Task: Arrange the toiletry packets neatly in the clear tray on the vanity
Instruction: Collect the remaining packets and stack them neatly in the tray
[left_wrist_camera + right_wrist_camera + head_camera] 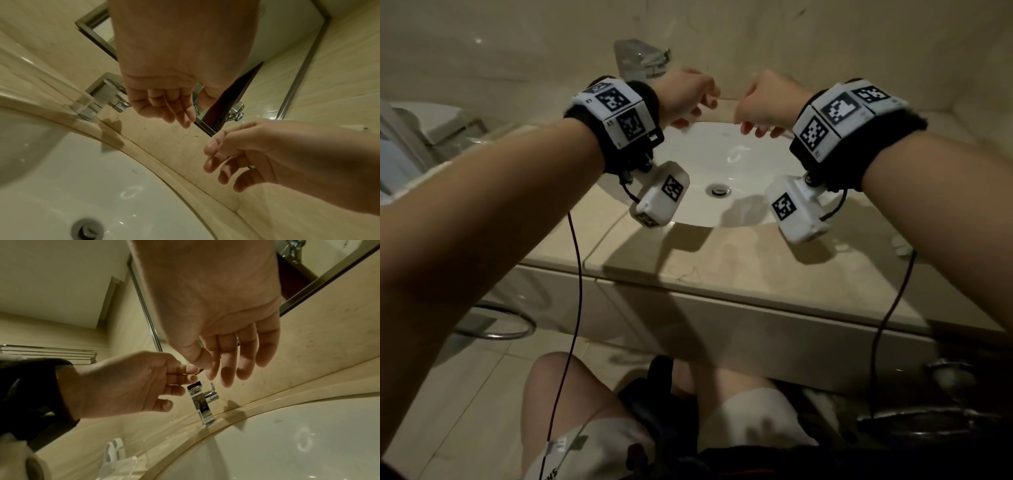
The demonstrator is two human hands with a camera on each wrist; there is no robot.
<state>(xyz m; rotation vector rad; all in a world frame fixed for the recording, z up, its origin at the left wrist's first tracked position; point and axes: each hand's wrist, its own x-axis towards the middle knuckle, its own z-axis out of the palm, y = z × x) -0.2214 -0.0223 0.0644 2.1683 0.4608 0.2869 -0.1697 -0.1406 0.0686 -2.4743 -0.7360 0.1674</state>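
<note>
Beige marble covers the wall and the bench point(739, 260) around a white sink point(726, 164). We see our left hand point(685, 94) and right hand point(767, 102) raised side by side above the basin, near each other but apart. Fingers point(180, 112) on the left hang loosely curled and hold nothing; those on the right point(244, 363) hang relaxed, likewise holding nothing. Behind the left hand stands the chrome faucet point(202, 404). At the basin's left, the clear tray point(127, 462) rests on the bench, with white packets point(114, 449) inside it.
</note>
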